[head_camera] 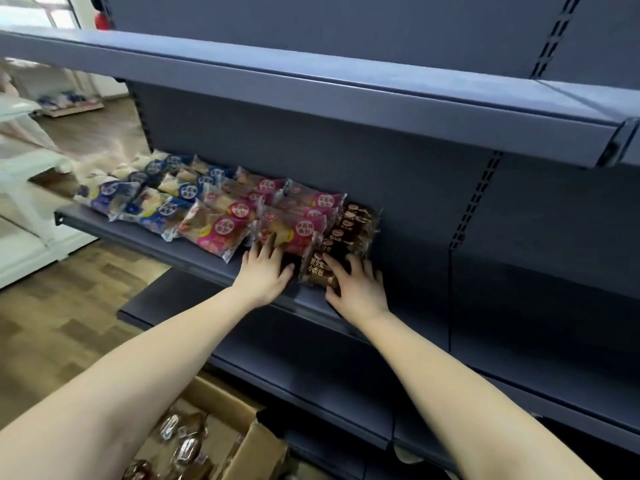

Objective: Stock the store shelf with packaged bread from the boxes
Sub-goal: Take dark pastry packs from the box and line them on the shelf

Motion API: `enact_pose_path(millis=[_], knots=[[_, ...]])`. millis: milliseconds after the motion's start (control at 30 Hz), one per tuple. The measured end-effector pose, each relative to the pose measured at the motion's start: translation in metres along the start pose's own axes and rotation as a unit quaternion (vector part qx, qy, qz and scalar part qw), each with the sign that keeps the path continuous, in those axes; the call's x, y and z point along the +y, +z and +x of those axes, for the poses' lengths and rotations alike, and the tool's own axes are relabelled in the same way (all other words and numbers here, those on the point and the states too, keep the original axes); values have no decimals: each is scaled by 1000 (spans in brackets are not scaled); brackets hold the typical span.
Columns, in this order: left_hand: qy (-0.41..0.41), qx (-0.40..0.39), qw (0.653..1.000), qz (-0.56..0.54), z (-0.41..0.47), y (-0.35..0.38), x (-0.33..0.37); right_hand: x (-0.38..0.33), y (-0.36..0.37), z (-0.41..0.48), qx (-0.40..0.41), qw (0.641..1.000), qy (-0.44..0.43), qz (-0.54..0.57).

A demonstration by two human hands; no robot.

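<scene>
Shelf (204, 255): bread pack (317, 271) under right grip (360, 289)

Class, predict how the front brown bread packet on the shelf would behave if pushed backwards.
The brown packet looks glossy, so it probably slides easily on the smooth shelf. Its thin wrapper likely crumples rather than staying stiff. Lying flat, it seems unlikely to roll.

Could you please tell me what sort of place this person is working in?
Most likely a shop aisle being stocked: grey metal shelving with slotted uprights, rows of packaged bread on one shelf, and an open cardboard box of more packs below.
</scene>
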State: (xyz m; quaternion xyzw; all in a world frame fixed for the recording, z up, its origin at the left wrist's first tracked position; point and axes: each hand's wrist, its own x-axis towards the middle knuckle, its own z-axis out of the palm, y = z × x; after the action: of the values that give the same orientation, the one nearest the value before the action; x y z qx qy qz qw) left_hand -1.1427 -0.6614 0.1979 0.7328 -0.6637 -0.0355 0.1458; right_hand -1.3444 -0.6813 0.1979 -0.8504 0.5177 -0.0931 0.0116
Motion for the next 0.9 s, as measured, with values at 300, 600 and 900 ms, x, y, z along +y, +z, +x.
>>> enact_pose_path(millis=[300,600,900], knots=[[26,-14,1000,1,-5,5,2,2,-9,-2,25,995,-81,-59],[-3,-17,1000,0,-42,12,-9,-18,-5,-7,-74,991,-56,-99],[-5,-11,1000,11,-58,-5,-32,-30,-17,-8,1,992,-99,-82]])
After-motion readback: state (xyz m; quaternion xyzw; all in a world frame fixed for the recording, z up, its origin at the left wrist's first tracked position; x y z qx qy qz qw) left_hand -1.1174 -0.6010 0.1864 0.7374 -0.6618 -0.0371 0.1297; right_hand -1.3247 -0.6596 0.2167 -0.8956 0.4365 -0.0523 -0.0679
